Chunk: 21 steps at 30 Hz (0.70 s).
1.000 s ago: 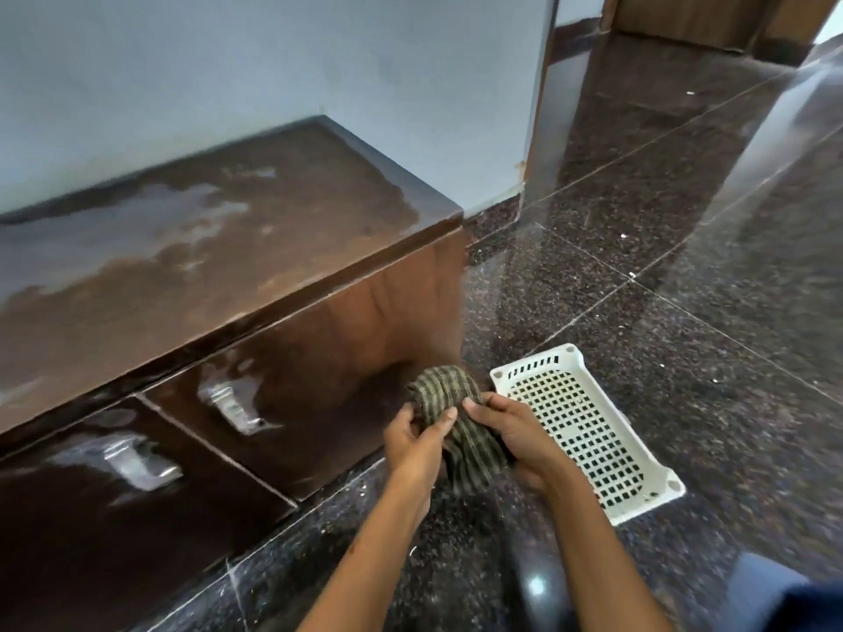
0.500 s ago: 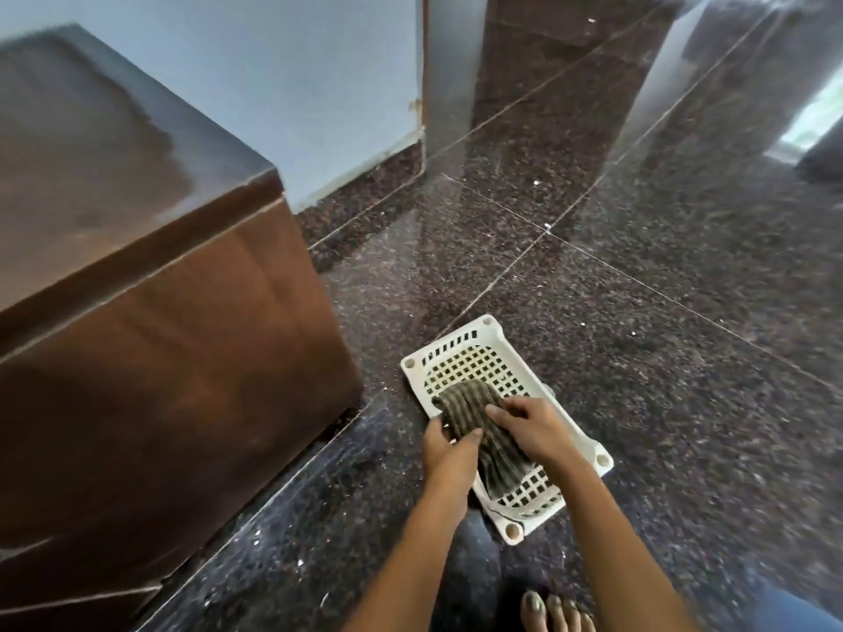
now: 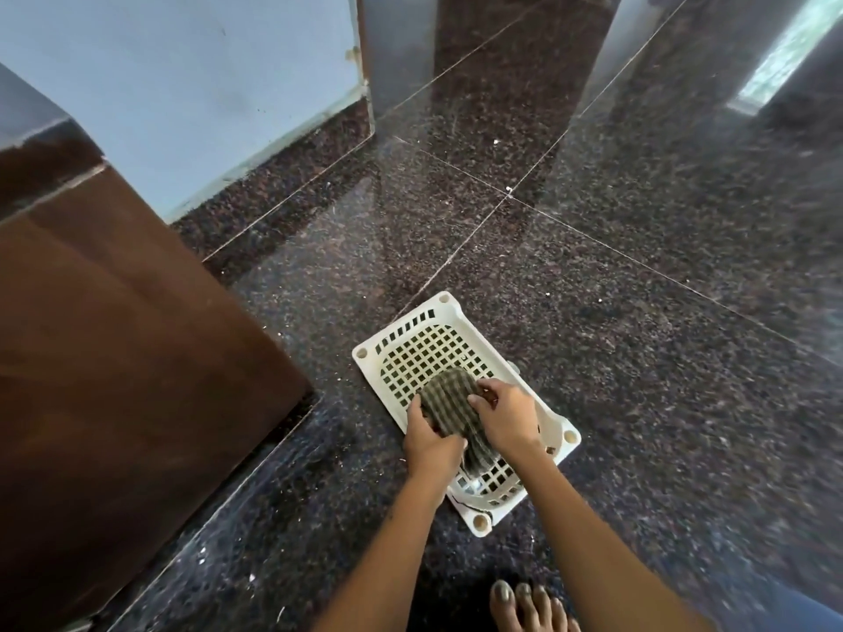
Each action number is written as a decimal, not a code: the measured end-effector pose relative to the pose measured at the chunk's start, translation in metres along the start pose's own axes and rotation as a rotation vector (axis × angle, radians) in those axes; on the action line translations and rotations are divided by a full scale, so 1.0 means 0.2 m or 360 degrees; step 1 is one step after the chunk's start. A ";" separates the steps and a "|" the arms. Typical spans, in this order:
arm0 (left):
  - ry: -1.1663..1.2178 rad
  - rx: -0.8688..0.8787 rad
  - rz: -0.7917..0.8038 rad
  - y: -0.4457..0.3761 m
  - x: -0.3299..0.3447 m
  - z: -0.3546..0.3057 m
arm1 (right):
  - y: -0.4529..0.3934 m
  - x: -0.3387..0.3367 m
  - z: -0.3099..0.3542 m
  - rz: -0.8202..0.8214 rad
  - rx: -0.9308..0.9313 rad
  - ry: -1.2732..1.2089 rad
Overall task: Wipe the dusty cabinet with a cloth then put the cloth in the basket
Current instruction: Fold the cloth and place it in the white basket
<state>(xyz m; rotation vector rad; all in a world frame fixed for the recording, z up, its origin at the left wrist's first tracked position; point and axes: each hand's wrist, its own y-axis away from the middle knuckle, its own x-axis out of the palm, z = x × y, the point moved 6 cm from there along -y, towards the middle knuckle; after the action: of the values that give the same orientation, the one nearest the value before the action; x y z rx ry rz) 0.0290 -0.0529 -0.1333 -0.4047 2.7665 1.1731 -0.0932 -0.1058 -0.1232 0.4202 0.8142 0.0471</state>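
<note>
Dark speckled granite floor (image 3: 638, 312) fills most of the head view, crossed by thin pale grout lines, with a light blue wall (image 3: 182, 84) in the upper left and the brown wooden cabinet (image 3: 114, 358) taking up the left side of the frame. Below centre sits a white perforated plastic basket (image 3: 438, 330), flat on the floor and set apart from the cabinet's corner. Both hands are over it: the left hand (image 3: 429, 437) grips the near edge of the green checked cloth (image 3: 449, 403) with curled fingers, and the right hand (image 3: 506, 417) pinches the cloth's right side, so each is grasping the fabric and neither has let go. The cloth is bunched and lies inside the basket's rim, against the grid or just above it; whether it rests fully on the bottom I cannot tell. A second ago the same cloth was held up against the cabinet front, beside the basket; half a second ago it was over the basket's middle. Now it is lower and the view has swung away from the cabinet. I judge the wiping finished and the placing almost done, with only the release left. Bare toes (image 3: 529, 604) show at the bottom edge.
</note>
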 end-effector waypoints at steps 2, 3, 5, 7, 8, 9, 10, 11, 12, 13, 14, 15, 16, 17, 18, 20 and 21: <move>-0.0049 0.0070 0.0047 0.02 0.00 -0.01 | 0.01 -0.02 0.00 -0.0029 -0.0013 0.0016; -0.0113 0.0123 0.0035 0.04 -0.01 -0.02 | 0.01 -0.04 0.00 -0.0083 -0.0014 0.0007; -0.0231 0.0276 -0.0128 0.10 -0.04 -0.06 | 0.01 -0.12 -0.02 -0.0329 -0.0024 0.0036; -0.0246 0.0394 -0.0422 0.17 -0.10 -0.06 | 0.01 -0.21 -0.04 -0.0546 0.0005 0.0167; -0.0190 0.0379 -0.0534 0.18 -0.12 -0.05 | 0.01 -0.24 -0.06 -0.0566 0.0058 0.0255; -0.0122 0.0290 -0.0577 0.18 -0.13 -0.02 | 0.00 -0.24 -0.08 -0.0527 0.0127 0.0330; -0.0047 0.0149 -0.0578 0.17 -0.13 0.02 | -0.02 -0.23 -0.12 -0.0461 0.0193 0.0348; 0.0028 -0.0020 -0.0547 0.17 -0.12 0.05 | -0.04 -0.21 -0.15 -0.0377 0.0259 0.0301; 0.0111 -0.0157 -0.0512 0.17 -0.11 0.08 | -0.05 -0.19 -0.17 -0.0315 0.0299 0.0226; 0.0192 -0.0245 -0.0463 0.17 -0.10 0.09 | -0.05 -0.17 -0.18 -0.0279 0.0324 0.0172; 0.0256 -0.0286 -0.0418 0.18 -0.08 0.09 | -0.06 -0.16 -0.18 -0.0279 0.0327 0.0141; 0.0297 -0.0303 -0.0388 0.19 -0.07 0.09 | -0.06 -0.16 -0.17 -0.0284 0.0330 0.0137; 0.0321 -0.0311 -0.0370 0.19 -0.07 0.08 | -0.07 -0.16 -0.16 -0.0302 0.0322 0.0134; 0.0345 -0.0324 -0.0369 0.19 -0.07 0.09 | -0.08 -0.16 -0.13 -0.0312 0.0318 0.0134; 0.0365 -0.0347 -0.0373 0.17 -0.07 0.10 | -0.09 -0.16 -0.12 -0.0324 0.0292 0.0138; 0.0414 -0.0398 -0.0390 0.15 -0.08 0.11 | -0.12 -0.15 -0.08 -0.0310 0.0252 0.0128; 0.0430 -0.0416 -0.0408 0.14 -0.09 0.11 | -0.13 -0.14 -0.05 -0.0290 0.0232 0.0119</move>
<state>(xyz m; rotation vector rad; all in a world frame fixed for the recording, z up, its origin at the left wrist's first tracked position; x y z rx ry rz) 0.0384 -0.0138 -0.1256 -0.9790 2.6637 1.5114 -0.1222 -0.1309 -0.1195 0.4822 0.9300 -0.1674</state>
